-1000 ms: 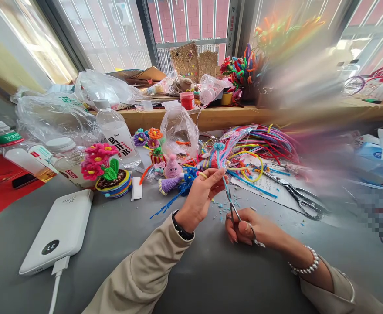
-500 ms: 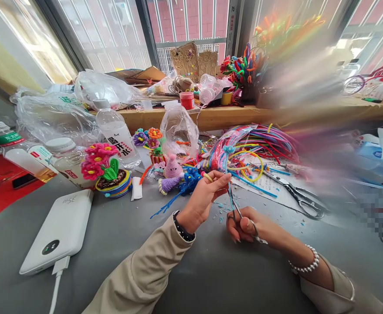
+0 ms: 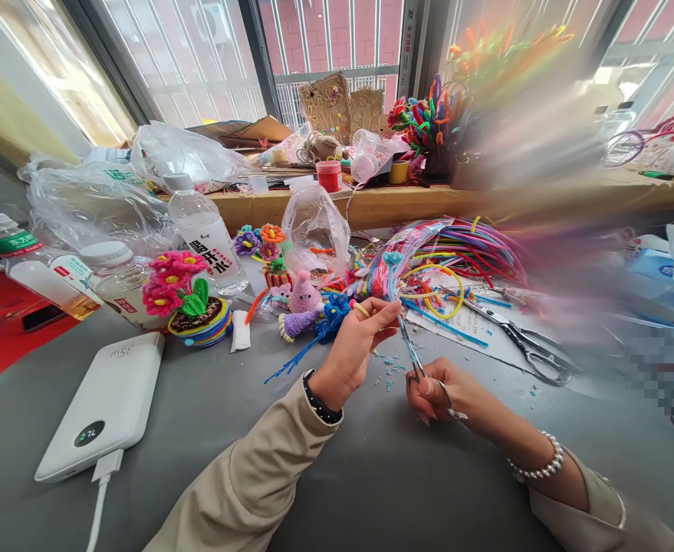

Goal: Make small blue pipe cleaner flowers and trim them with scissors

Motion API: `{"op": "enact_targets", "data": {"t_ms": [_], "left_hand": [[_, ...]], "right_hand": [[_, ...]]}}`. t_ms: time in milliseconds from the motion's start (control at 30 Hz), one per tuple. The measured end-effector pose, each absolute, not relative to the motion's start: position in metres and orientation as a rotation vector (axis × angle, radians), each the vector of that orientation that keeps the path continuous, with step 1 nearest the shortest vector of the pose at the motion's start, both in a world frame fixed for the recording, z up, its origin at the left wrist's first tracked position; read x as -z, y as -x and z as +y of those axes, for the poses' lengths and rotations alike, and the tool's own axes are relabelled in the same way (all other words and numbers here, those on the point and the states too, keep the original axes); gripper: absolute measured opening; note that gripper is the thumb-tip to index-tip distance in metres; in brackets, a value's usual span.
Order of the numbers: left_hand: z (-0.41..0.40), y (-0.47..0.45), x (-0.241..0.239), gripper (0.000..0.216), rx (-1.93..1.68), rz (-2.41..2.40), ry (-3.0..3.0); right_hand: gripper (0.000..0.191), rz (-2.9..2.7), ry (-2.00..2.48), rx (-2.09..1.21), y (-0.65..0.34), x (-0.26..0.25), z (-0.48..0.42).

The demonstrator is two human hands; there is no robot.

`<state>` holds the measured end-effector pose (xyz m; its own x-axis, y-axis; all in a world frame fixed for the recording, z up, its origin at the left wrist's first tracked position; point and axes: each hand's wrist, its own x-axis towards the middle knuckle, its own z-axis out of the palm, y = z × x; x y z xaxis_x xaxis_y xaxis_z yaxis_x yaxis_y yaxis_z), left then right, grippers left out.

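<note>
Pinched between the thumb and fingers of my left hand (image 3: 355, 345) is a light blue pipe cleaner piece (image 3: 392, 259), its fuzzy curled top standing above the fingertips. My right hand (image 3: 441, 389) grips small silver scissors (image 3: 410, 346) by the handle loops. Their blades point up and left, with the tips close beneath my left fingertips, and look nearly together. Light blue fuzz (image 3: 391, 364) is scattered on the grey table below the blades. Just left of my left hand lies a dark blue pipe cleaner flower (image 3: 332, 316), beside a pink and purple crocheted figure (image 3: 304, 295).
Large scissors (image 3: 524, 341) lie on a paper sheet at right. Bundled pipe cleaners (image 3: 468, 245) lie behind my hands. A pink flower pot (image 3: 202, 323), a water bottle (image 3: 207, 241) and a white power bank (image 3: 106, 406) with a cable stand or lie at left.
My right hand and the small scissors have shifted slightly right, and the blades have come closer together. The light blue pipe cleaner's top has moved a little left in my left hand.
</note>
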<state>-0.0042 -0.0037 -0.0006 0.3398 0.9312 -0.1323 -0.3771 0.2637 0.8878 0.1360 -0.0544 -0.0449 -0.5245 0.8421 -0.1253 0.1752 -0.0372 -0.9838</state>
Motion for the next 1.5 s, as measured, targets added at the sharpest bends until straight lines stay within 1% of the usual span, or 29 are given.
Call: {"op": "enact_targets", "data": {"t_ms": [333,633,700,867,967,1233,1367,1500], "left_hand": [[-0.004,0.004,0.001,0.022,-1.024,0.770,-0.875],[-0.002,0.005,0.003,0.019,-1.075,0.751,-0.836],[-0.002,0.005,0.002,0.018,-1.032,0.727,-0.851],[-0.008,0.005,0.001,0.018,-0.781,0.576,-0.958],[-0.010,0.004,0.000,0.016,-0.747,0.578,-0.998],[-0.009,0.006,-0.003,0.017,-0.765,0.601,-1.051],[-0.008,0.008,-0.002,0.015,-0.802,0.590,-1.076],[-0.006,0.008,-0.003,0.014,-0.836,0.612,-1.072]], "right_hand": [[0.061,-1.694,1.127,-1.544,-0.135,0.048,-0.055],[0.064,-1.677,1.199,-1.491,-0.136,0.044,-0.052],[0.064,-1.645,1.179,-1.497,-0.136,0.043,-0.052],[0.064,-1.628,1.092,-1.536,-0.136,0.043,-0.053],[0.063,-1.656,1.068,-1.548,-0.137,0.044,-0.053],[0.050,-1.625,0.903,-1.669,-0.144,0.037,-0.052],[0.046,-1.562,0.976,-1.713,-0.145,0.030,-0.054],[0.039,-1.511,1.135,-1.627,-0.143,0.028,-0.054]]}}
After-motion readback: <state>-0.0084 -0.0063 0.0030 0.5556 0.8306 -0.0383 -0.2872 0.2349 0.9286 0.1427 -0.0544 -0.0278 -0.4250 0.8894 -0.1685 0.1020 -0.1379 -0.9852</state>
